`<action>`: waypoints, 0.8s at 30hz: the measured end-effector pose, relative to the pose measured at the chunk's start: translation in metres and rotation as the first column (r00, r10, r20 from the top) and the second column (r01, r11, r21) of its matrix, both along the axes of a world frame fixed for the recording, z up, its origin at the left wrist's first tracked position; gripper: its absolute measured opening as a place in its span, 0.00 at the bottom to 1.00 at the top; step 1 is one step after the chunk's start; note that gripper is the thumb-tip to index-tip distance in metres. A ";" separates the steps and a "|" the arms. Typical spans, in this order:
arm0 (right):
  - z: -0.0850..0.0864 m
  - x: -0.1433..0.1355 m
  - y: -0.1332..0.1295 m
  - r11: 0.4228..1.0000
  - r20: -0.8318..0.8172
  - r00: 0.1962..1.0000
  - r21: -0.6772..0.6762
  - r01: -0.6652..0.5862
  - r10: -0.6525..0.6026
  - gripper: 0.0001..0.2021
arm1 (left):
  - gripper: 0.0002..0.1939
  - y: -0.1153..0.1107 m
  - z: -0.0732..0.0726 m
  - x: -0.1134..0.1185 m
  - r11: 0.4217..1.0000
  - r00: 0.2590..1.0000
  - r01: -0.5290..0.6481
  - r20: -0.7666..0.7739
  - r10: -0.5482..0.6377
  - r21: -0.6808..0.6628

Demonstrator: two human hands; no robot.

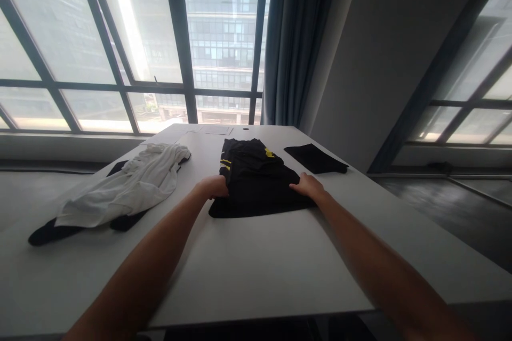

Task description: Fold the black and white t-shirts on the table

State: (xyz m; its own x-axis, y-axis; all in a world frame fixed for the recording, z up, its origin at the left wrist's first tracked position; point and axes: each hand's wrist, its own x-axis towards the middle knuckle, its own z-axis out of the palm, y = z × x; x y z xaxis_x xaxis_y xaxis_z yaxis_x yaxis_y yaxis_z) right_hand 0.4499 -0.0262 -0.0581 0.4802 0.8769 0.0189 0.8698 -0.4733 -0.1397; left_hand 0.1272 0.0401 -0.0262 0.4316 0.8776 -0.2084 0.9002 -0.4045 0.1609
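A black garment with yellow marks point(260, 184) lies on the white table point(256, 266), its wide hem toward me. My left hand point(215, 187) is closed on its left edge, the fingertips partly hidden by the cloth. At the right edge, my right hand point(308, 186) pinches the same garment. Its far part is narrower and lies somewhat rumpled, with yellow stripes at the left and a yellow patch at the right.
On the left of the table lies a crumpled white garment point(132, 186) with black parts. A folded black cloth point(316, 158) is at the right. Thin sheets point(216, 130) lie near the far edge, beside a dark round spot point(245, 129). Windows and a curtain point(294, 42) stand beyond.
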 end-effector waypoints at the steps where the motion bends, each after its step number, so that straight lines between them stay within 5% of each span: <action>1: 0.000 0.003 -0.003 1.000 -0.033 0.999 -0.009 0.005 -0.005 0.29 | 0.16 -0.004 0.001 0.000 0.999 0.999 -0.032 0.012 0.033 -0.027; 6: 0.000 0.011 -0.016 0.999 -0.123 0.992 0.034 0.002 0.002 0.11 | 0.18 -0.029 0.011 0.007 0.987 0.991 -0.099 0.107 0.085 0.127; 11: 0.017 0.002 -0.030 0.975 -0.104 0.994 0.224 -0.002 0.025 0.09 | 0.19 -0.051 0.008 0.014 0.955 0.957 -0.130 0.287 0.050 0.266; 16: 0.039 -0.024 -0.047 0.885 0.099 0.963 0.379 -0.269 0.251 0.12 | 0.19 -0.062 -0.005 0.015 0.943 0.889 -0.063 0.448 -0.096 0.326; 20: 0.039 -0.050 -0.054 0.866 0.097 0.891 0.209 -0.453 0.443 0.15 | 0.18 -0.071 -0.016 0.018 0.934 0.843 0.031 0.493 -0.216 0.357; 24: 0.031 -0.062 -0.053 0.852 0.015 0.853 0.030 -0.522 0.522 0.19 | 0.17 -0.081 -0.027 0.014 0.929 0.878 0.137 0.391 -0.275 0.344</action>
